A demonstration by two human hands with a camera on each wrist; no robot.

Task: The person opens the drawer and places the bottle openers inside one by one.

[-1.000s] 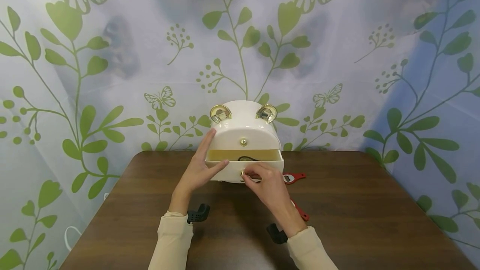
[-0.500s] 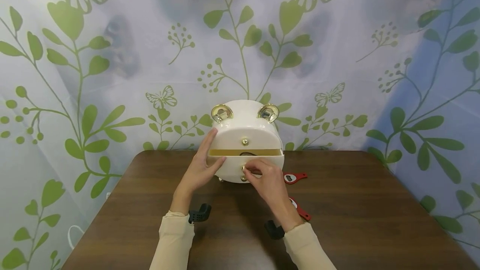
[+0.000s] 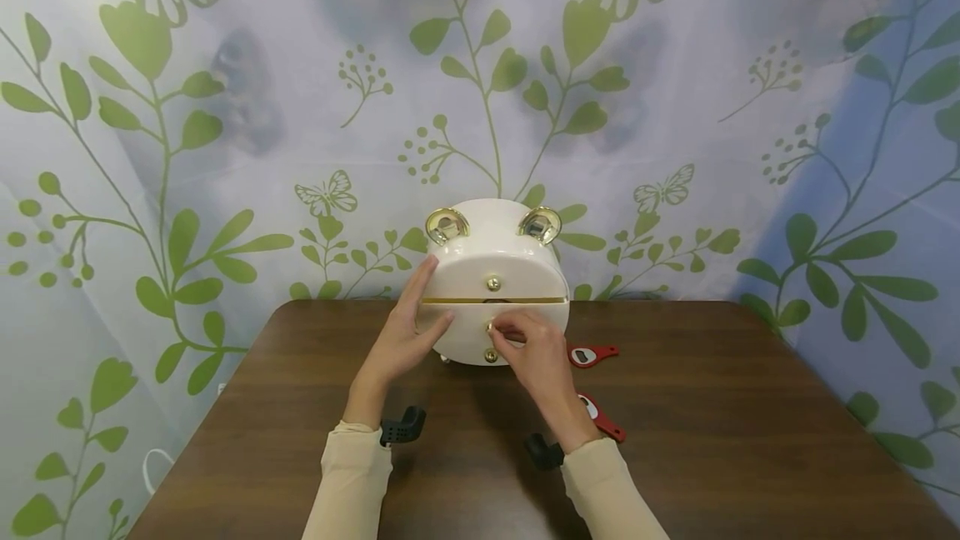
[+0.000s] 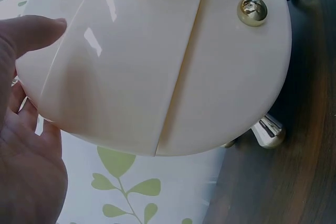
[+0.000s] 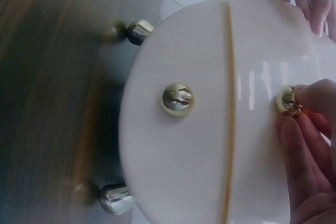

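A white rounded mini chest of drawers (image 3: 491, 227) with gold ears stands on the table in the head view. Its middle drawer (image 3: 459, 330) sits out a little, with a narrow gold slit above it. My right hand (image 3: 536, 352) pinches that drawer's gold knob (image 5: 286, 100) between thumb and fingers. At the chest's left side, my left hand (image 3: 397, 344) rests with fingers straight along the side and thumb spread toward the drawer front. The bottom drawer's knob (image 5: 177, 99) is free, as is the top knob (image 3: 493, 283). A sliver of something dark shows in the slit.
Two red-handled tools with white round heads, a far one (image 3: 592, 355) and a near one (image 3: 602, 417), lie right of the chest on the brown table (image 3: 712, 423). Behind hangs a leaf-patterned cloth (image 3: 300, 90). Short metallic legs (image 5: 115, 199) hold the chest up.
The middle drawer has slid inward, and its opening has narrowed from a wide gap to a slit. My right hand moved forward with the knob; my left stayed at the side.
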